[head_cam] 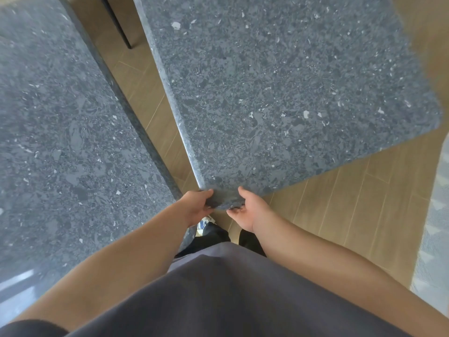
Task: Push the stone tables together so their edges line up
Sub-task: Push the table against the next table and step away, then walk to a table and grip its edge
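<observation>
Wood-plank floor (340, 203) shows between two speckled grey stone tables, left table (60, 142) and right table (279, 93); left hand (198, 205) and right hand (250, 210) grip the right table's near corner, fingers curled round its edge.

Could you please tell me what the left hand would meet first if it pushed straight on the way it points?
The left hand already grips the near corner of the right-hand speckled grey stone table; that corner itself blocks it first.

Tan wood-look plank floor (340, 203) runs underfoot; right of it lies a pale patterned rug (435, 227), a dark furniture leg (119, 23) at its far end.
</observation>
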A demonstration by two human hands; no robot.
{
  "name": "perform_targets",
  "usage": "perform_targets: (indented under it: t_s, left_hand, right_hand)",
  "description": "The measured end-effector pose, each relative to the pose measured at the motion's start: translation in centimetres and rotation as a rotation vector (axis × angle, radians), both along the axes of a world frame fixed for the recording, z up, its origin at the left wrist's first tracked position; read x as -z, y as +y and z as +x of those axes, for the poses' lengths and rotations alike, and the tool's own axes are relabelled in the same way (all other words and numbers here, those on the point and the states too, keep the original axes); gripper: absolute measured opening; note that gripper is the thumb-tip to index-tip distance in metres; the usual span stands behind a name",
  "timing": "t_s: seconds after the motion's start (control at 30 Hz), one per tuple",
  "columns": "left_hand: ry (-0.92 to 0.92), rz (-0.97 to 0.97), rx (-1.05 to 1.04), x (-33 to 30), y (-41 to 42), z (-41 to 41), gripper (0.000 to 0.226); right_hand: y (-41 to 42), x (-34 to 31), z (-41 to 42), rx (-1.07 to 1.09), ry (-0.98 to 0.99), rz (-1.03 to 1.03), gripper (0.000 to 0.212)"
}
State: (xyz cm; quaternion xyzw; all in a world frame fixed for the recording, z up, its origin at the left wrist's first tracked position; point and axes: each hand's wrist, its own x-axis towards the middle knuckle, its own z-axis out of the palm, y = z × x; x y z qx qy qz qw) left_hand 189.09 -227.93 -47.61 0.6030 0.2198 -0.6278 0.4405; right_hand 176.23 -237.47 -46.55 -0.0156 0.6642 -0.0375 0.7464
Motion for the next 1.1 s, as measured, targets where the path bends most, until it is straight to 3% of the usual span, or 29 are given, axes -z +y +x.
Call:
perform_targets:
  t_s: [0.1,0.2,0.3,0.43,0.77,0.97,1.1]
  left_hand:
    - [-0.008,0.023,0.001,-1.3,0.7,0.5,0.025]
    - [-0.087,0.055,0.015,-3.2,0.7,1.0,0.012]
    - [-0.195,0.02,-0.003,-5.2,-0.2,0.5,0.018]
    - [-0.279,-0.137,-0.04,-10.0,-3.8,-2.0,0.019]
    - [-0.552,-0.629,0.07,-24.2,-16.1,-18.3,0.026]
    - [-0.629,-0.921,0.138,-32.2,-23.2,-28.5,0.019]
    - [-0.792,-1.134,0.202,-37.5,-26.7,-32.1,0.015]
  right_hand:
    - [-1.4,-1.5,-1.0,-0.146,0.005,0.011,0.054]
    - [-2.9,-3.5,-2.1,-0.243,0.0,-0.014,0.031]
    - [-4.4,-5.0,-3.6,-0.233,-0.044,-0.099,0.019]
    - [-7.4,-8.4,-6.8,-0.149,-0.1,-0.32,0.01]
    - [-16.5,-22.0,-23.0,-0.158,-0.184,-0.9,0.024]
    - [-22.3,-31.7,-33.9,-0.022,-0.201,-1.25,0.025]
    - [-25.1,-37.0,-38.7,0.05,-0.218,-1.455,0.028]
